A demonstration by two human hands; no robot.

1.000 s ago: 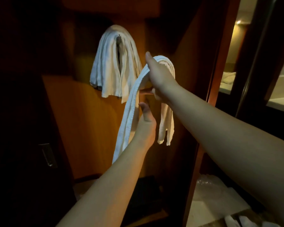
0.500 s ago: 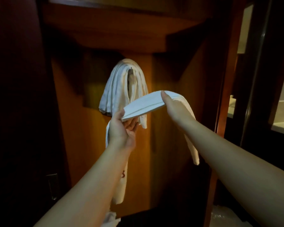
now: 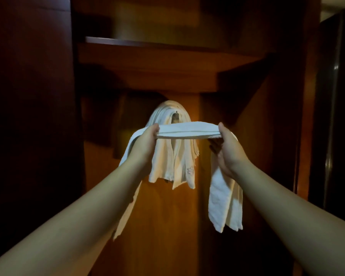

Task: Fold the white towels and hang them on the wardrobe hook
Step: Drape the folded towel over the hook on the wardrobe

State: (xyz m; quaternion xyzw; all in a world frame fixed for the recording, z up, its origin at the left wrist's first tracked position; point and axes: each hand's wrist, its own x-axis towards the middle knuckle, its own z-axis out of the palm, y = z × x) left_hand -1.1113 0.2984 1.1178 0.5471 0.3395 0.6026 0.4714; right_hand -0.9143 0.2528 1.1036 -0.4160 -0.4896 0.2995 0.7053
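A folded white towel (image 3: 187, 130) is stretched level between my two hands in front of the wardrobe's back panel. My left hand (image 3: 144, 145) grips its left part, and that end trails down past my forearm. My right hand (image 3: 227, 151) grips the right part, whose end hangs below it. Just behind, another white towel (image 3: 172, 162) hangs draped over the hook (image 3: 176, 112), only the hook's metal tip showing at the top of the folds.
A wooden shelf (image 3: 147, 58) juts out above the hook. Dark wardrobe walls (image 3: 32, 116) close in on the left and right. A dark door frame with a metal strip (image 3: 330, 136) stands at the far right.
My left hand rose from the hanging part and took hold of the towel's left side. Both hands spread apart and pulled the towel level in front of the hook. The view tilted upward.
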